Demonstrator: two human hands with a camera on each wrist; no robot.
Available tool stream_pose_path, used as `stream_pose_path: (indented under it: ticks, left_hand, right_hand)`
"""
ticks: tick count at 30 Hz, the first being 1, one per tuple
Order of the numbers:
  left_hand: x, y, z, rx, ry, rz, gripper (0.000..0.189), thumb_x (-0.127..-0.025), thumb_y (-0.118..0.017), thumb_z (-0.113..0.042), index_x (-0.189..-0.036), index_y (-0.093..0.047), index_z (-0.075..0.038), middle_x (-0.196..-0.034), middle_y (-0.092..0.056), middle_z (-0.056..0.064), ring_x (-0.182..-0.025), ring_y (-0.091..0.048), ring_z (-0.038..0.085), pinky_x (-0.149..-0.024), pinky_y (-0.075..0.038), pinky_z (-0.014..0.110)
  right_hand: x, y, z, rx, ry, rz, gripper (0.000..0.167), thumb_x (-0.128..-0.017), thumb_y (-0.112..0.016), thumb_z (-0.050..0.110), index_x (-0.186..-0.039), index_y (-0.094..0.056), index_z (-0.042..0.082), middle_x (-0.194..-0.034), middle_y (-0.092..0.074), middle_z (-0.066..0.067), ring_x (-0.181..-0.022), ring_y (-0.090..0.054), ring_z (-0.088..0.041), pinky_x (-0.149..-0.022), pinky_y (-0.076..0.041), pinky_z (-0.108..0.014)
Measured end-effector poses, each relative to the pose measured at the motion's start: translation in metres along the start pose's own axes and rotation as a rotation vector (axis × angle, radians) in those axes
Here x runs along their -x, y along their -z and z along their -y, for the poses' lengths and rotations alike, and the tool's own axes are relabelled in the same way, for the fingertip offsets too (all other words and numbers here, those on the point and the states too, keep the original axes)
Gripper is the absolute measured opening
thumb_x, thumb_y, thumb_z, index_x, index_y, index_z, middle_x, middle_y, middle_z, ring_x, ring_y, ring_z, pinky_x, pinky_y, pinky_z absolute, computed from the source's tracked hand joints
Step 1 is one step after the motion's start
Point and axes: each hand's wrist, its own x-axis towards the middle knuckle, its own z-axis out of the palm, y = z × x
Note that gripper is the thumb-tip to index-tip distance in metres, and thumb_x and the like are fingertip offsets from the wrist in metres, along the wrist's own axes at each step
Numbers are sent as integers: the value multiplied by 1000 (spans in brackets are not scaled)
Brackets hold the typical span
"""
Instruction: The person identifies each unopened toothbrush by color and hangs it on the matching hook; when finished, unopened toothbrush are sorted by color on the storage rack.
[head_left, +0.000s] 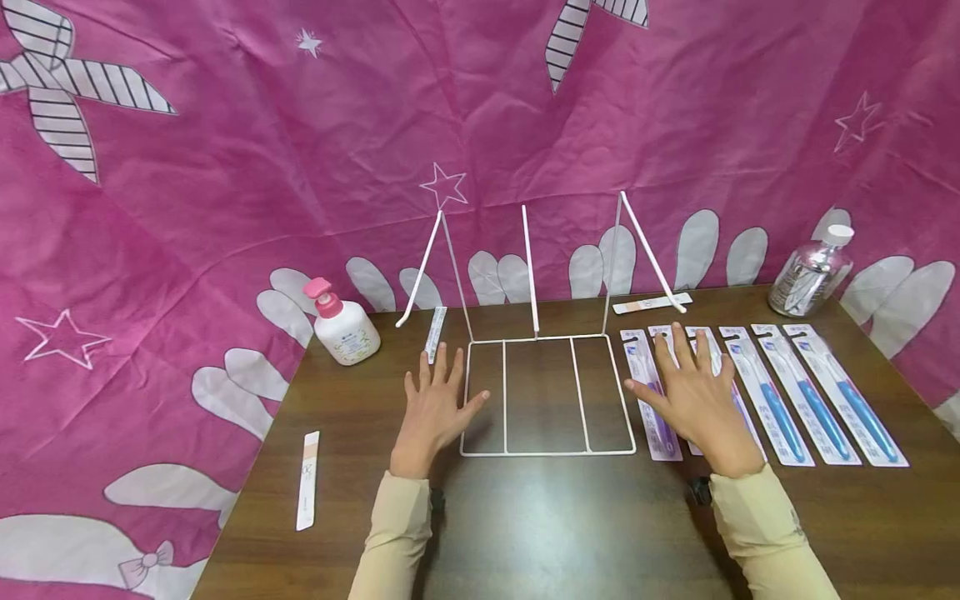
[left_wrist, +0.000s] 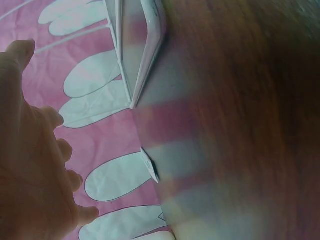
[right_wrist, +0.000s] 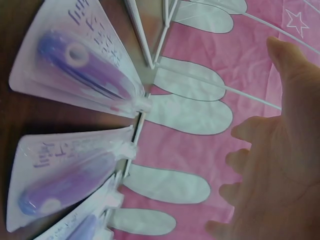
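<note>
My left hand (head_left: 433, 412) has its fingers spread and holds nothing, at the left side of a white wire rack (head_left: 536, 454). In the left wrist view the same hand (left_wrist: 32, 150) appears raised off the table. Fingers likewise spread and with nothing in them, my right hand (head_left: 697, 408) is over packaged toothbrushes with purple handles, hiding part of them. One purple toothbrush (head_left: 663, 437) shows beside the thumb. The right wrist view shows this hand (right_wrist: 280, 165) apart from the purple toothbrush packs (right_wrist: 87, 70). Blue toothbrushes (head_left: 782, 421) lie in packs farther right.
A pink-topped pump bottle (head_left: 348, 333) stands back left, and a shiny bottle with a white cap (head_left: 810, 275) back right. Narrow white strips lie at the left (head_left: 307, 483), behind the left hand (head_left: 435, 329) and behind the rack (head_left: 651, 303). A pink cloth (head_left: 300, 150) hangs behind the table.
</note>
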Motion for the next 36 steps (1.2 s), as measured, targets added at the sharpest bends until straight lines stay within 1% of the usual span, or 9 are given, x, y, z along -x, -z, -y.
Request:
stream_pose_path:
  ticks: [5, 11, 15, 18, 21, 24, 28, 32, 36]
  left_hand:
    - [0, 0, 0, 3, -5, -5, 88, -96, -44, -67, -161, -23, -13, -167, -7, 18, -150, -6, 47, -113, -9, 70]
    - [-1, 2, -1, -11, -11, -19, 89, -95, -46, -67, -161, -25, -12, -167, -9, 18, -150, -7, 47, -113, -10, 70]
    - [-2, 3, -2, -14, -13, -5, 91, -94, -47, -68, -161, -23, -12, -167, -7, 18, -151, -4, 46, -113, -9, 70]
    - [-1, 6, -1, 14, -4, 10, 91, -95, -47, -67, -162, -20, -11, -167, -6, 18, -151, 0, 45, -113, -8, 70]
    - [0, 10, 2, 68, 11, 3, 89, -97, -47, -64, -162, -19, -9, -167, -7, 19, -151, 1, 45, -112, -10, 71]
    - [0, 13, 7, 122, 17, -15, 88, -98, -48, -60, -162, -19, -8, -166, -8, 21, -150, -2, 48, -110, -15, 73]
    - [-3, 18, 12, 220, 15, -25, 88, -99, -50, -58, -162, -15, -7, -166, -5, 23, -149, -6, 51, -108, -20, 74]
    - [-4, 24, 14, 352, 28, -26, 86, -100, -54, -51, -162, -15, -8, -167, -7, 22, -147, -15, 51, -108, -22, 73]
    - [-6, 26, 16, 442, 21, -28, 78, -100, -60, -36, -161, -21, -6, -164, -17, 25, -145, -23, 52, -110, -21, 69]
  right_hand:
    - [1, 2, 0, 8, -1, 8, 93, -95, -52, 64, -153, -33, -7, -161, -14, -33, -146, -4, -57, -102, -7, -82]
    - [2, 5, 2, 24, 14, 26, 91, -94, -57, 59, -153, -32, -6, -161, -13, -33, -147, -4, -56, -102, -7, -82]
    - [2, 6, 2, 42, 23, 20, 91, -93, -62, 56, -153, -33, -6, -160, -15, -33, -146, -6, -56, -102, -8, -81]
    - [2, 7, 2, 55, 34, 6, 91, -92, -64, 54, -151, -35, -7, -159, -17, -35, -145, -9, -58, -103, -11, -81]
    - [-1, 8, 1, 54, 53, -21, 92, -90, -66, 54, -150, -35, -8, -156, -21, -38, -142, -15, -61, -102, -15, -80]
    - [-7, 9, 1, 37, 70, -59, 92, -89, -70, 51, -149, -34, -10, -152, -28, -40, -137, -21, -63, -101, -19, -79]
    - [-18, 16, -1, 0, 83, -109, 89, -89, -73, 44, -146, -35, -13, -144, -36, -40, -133, -29, -61, -100, -24, -78]
    - [-29, 22, -5, -46, 83, -123, 77, -91, -72, 38, -139, -43, -15, -134, -45, -40, -123, -39, -60, -96, -31, -74]
    - [-36, 24, -11, -58, 80, -97, 59, -92, -73, 30, -126, -54, -14, -120, -54, -38, -109, -49, -59, -90, -39, -69]
